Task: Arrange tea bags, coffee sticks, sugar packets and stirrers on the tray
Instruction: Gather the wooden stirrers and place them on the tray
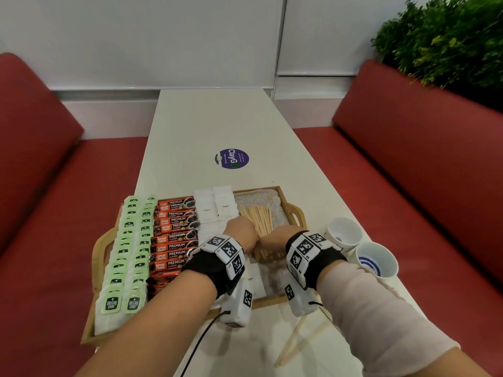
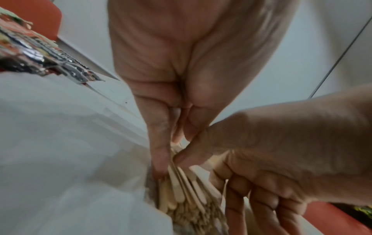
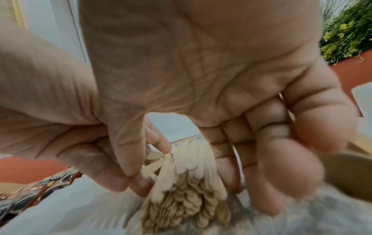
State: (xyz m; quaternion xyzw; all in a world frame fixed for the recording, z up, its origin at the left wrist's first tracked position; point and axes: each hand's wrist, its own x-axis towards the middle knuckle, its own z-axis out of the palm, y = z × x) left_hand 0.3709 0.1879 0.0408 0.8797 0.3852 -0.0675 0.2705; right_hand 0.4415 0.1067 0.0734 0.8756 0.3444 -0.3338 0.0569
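A wooden tray [image 1: 295,213] holds two rows of green tea bags [image 1: 130,240], a column of orange coffee sticks [image 1: 175,235] and white sugar packets [image 1: 215,205]. In its right part lies a pile of wooden stirrers [image 1: 260,219]. Both hands meet at the pile's near end. My left hand [image 1: 241,231] pinches a few stirrers [image 2: 181,190] from the left side. My right hand [image 1: 275,238] curls its fingers [image 3: 281,159] round the bundle [image 3: 191,167] from the right, thumb against it. The hands hide the near ends of the stirrers in the head view.
Two white cups [image 1: 344,232] [image 1: 377,261] stand right of the tray. A few loose stirrers [image 1: 296,341] lie on the table near its front edge. A purple sticker [image 1: 231,159] marks the table beyond the tray. Red benches [image 1: 408,172] flank the table.
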